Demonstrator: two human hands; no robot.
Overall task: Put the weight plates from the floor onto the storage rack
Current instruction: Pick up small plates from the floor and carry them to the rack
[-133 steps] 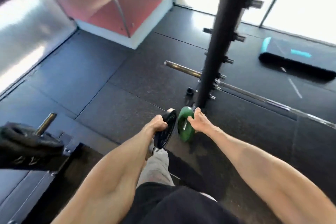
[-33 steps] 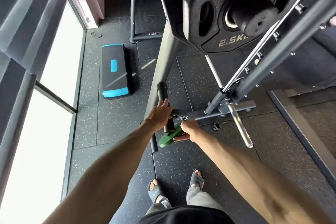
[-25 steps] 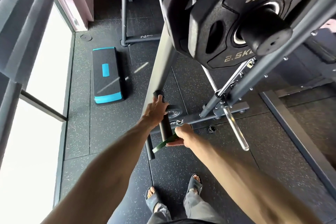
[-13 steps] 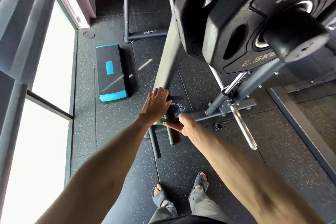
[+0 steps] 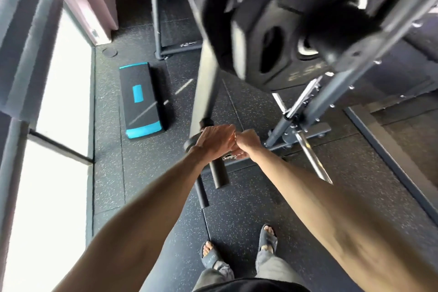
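Low on the storage rack (image 5: 205, 83), your left hand (image 5: 216, 142) lies flat on a dark weight plate (image 5: 189, 146) threaded on the peg (image 5: 219, 174), whose free end juts toward you. Your right hand (image 5: 248, 142) touches the left, fingers curled; whether it grips anything cannot be told. Open floor (image 5: 151, 173) lies left; a chrome bar (image 5: 313, 160) slants close on the right.

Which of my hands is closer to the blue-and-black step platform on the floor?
Left. The left hand is on the side facing the step platform; the right hand sits just beyond it, farther away.
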